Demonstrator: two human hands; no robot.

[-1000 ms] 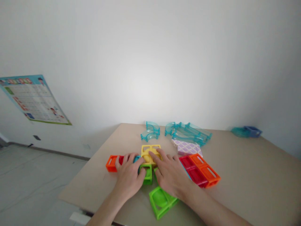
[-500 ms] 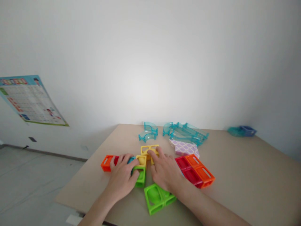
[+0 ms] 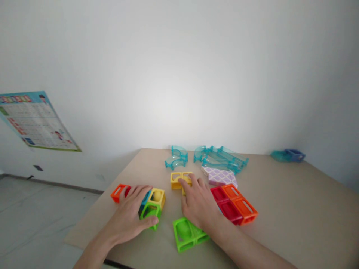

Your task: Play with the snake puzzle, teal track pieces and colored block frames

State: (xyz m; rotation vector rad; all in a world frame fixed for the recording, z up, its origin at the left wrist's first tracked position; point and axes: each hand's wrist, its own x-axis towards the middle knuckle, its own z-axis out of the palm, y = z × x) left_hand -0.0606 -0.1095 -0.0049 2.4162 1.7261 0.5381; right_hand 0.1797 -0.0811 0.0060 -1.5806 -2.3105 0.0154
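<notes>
My left hand (image 3: 127, 218) grips a joined cluster of magnetic blocks near the table's left front: a yellow cube (image 3: 157, 198), a green cube (image 3: 150, 213) under my thumb, a blue piece mostly hidden by my fingers, and an orange block (image 3: 117, 192) at the far end. My right hand (image 3: 198, 205) lies flat, fingers spread, on a yellow two-cell block (image 3: 178, 179). A bright green double block (image 3: 186, 233) sits just in front of my right wrist. Red (image 3: 226, 203) and orange (image 3: 239, 201) blocks lie side by side to the right of that hand.
Clear teal curved and straight track pieces (image 3: 221, 157) lie at the back of the tan table (image 3: 294, 216), with a purple patterned tile (image 3: 220, 175) in front of them. Blue and teal pieces (image 3: 288, 155) sit at the far right. A poster (image 3: 33, 121) hangs on the wall at the left.
My left hand has pulled the block cluster left and toward me, away from the yellow two-cell block. A yellow cube came away with it. My right hand has stayed pressing on the yellow block.
</notes>
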